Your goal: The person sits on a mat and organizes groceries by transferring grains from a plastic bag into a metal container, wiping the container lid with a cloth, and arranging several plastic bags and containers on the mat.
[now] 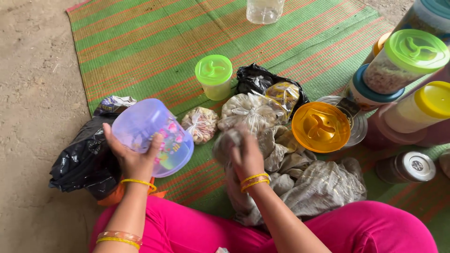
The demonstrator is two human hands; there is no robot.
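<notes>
My left hand (132,157) grips a pale purple plastic jar (152,136) with flower prints, tilted on its side above the mat. My right hand (243,154) is closed on a clear plastic bag (225,143) of greyish contents, held just right of the jar's mouth. Below and to the right of that hand lies a crumpled grey cloth (318,187). Both wrists wear yellow bangles.
A striped green and orange mat (154,42) covers the ground. On it: a small green-lidded jar (214,77), tied food bags (251,112), a black bag (255,77), an orange lid (321,126), several lidded jars (403,65) at right. Another black bag (86,161) lies left.
</notes>
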